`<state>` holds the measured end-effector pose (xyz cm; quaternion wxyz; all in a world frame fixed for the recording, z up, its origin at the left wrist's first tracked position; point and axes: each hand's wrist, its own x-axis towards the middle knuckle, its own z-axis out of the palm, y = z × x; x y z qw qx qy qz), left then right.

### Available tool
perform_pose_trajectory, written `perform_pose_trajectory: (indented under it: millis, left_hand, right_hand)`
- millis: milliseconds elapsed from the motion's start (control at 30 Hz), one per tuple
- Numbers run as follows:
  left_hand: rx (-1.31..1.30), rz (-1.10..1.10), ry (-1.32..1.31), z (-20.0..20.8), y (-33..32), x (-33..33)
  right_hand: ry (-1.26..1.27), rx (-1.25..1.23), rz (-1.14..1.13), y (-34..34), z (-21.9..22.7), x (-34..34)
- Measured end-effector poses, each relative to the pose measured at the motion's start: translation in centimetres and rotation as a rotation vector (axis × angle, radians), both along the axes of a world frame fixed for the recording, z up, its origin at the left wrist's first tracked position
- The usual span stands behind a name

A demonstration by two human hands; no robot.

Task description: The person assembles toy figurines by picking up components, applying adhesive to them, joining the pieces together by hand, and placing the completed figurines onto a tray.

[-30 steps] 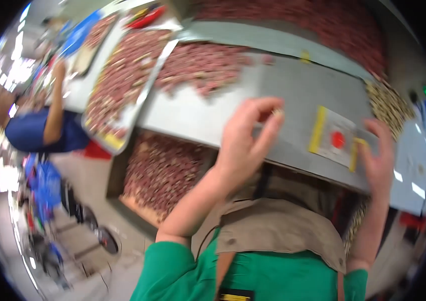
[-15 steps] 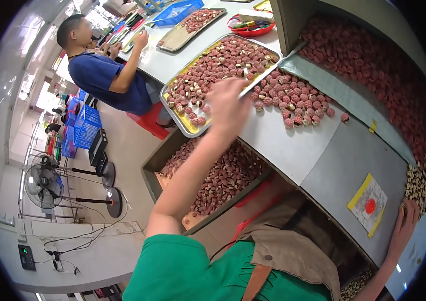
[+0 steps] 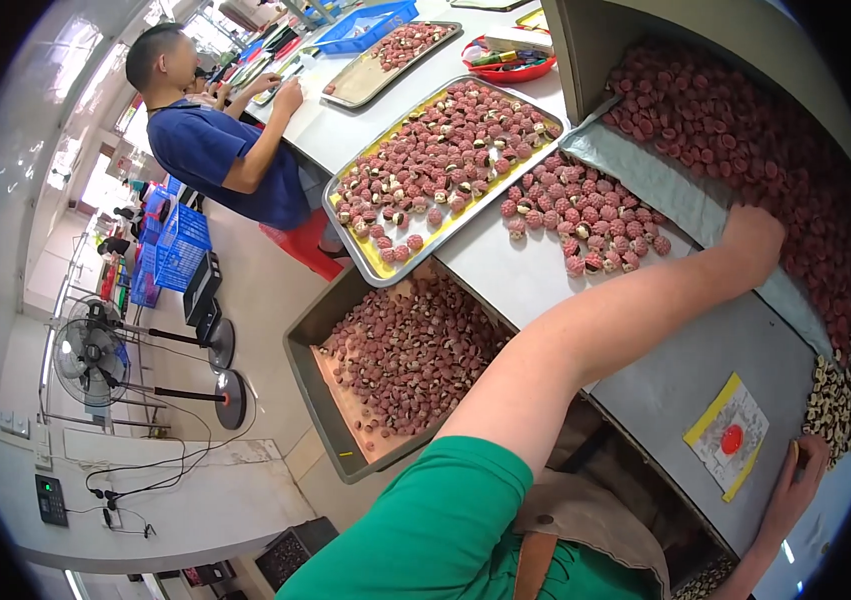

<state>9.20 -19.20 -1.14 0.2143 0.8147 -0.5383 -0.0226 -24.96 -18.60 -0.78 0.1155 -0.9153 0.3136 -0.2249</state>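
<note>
Reaching across the bench, my left hand [image 3: 753, 238] is curled at the edge of a large heap of pink cup-like pieces [image 3: 745, 130]. Its fingertips and anything in them are hidden. Low on the right, my right hand [image 3: 797, 478] has bent fingers beside a pile of small cream-and-dark pieces [image 3: 835, 405]; whatever it pinches is too small to make out. Round, knobbly pink pieces [image 3: 585, 210] lie loose on the bench, some showing cream and dark sides. More of these fill a metal tray [image 3: 485, 200] lined in yellow.
A grey bin [image 3: 320, 395] of pink pieces stands below the bench. A yellow-edged sheet with a red spot [image 3: 731, 438] lies near my right hand. At the far left a seated co-worker [image 3: 235, 150] works beside another tray [image 3: 350, 90]. A red basket [image 3: 507, 68] stands behind.
My left hand has moved from over the metal tray rightward to the heap of pink pieces. My right hand has shifted slightly down, staying by the cream-and-dark pieces.
</note>
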Motion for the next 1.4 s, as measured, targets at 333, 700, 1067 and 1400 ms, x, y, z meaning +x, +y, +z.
perform_pose_trajectory:
  millis: [333, 700, 1067, 1400]
  left_hand:
    - [0.047, -0.041, -0.183, 1.6, 0.1, 0.2]
    - [-0.315, -0.242, 0.772, 5.8, 11.2, -2.1]
    - [-0.384, -0.218, 1.840, 2.9, 19.0, -11.3]
    - [-0.407, -0.254, 2.121, 1.2, 19.6, -10.2]
  right_hand:
    - [0.005, 0.084, -0.076, 0.9, 0.8, -0.6]
    - [-0.149, 0.239, -0.028, 4.3, 2.8, 0.8]
    - [-0.061, 0.109, 0.123, 3.0, 3.0, 2.2]
    - [-0.090, 0.228, -0.051, 4.0, 3.3, 1.9]
